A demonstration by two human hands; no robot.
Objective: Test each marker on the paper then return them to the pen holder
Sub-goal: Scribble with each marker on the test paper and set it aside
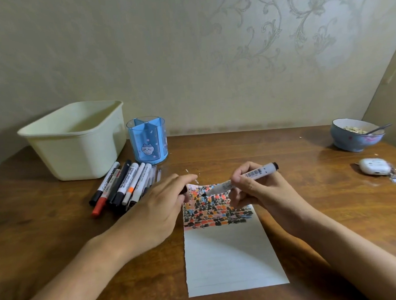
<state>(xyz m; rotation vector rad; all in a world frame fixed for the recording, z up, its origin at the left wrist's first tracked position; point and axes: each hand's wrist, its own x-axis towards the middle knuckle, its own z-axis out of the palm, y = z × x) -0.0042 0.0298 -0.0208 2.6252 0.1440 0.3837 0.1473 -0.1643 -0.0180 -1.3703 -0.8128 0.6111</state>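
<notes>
Now right hand (251,188) grips marker (244,178); left hand (158,204) pinches cap (183,190).

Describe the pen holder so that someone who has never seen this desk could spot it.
Start at the large cream tub at the back left of the wooden table. Immediately to its right stands the pen holder, behind the pile of markers. It alone is translucent blue, round, divided into compartments, with a cartoon cat printed on its front.
</notes>
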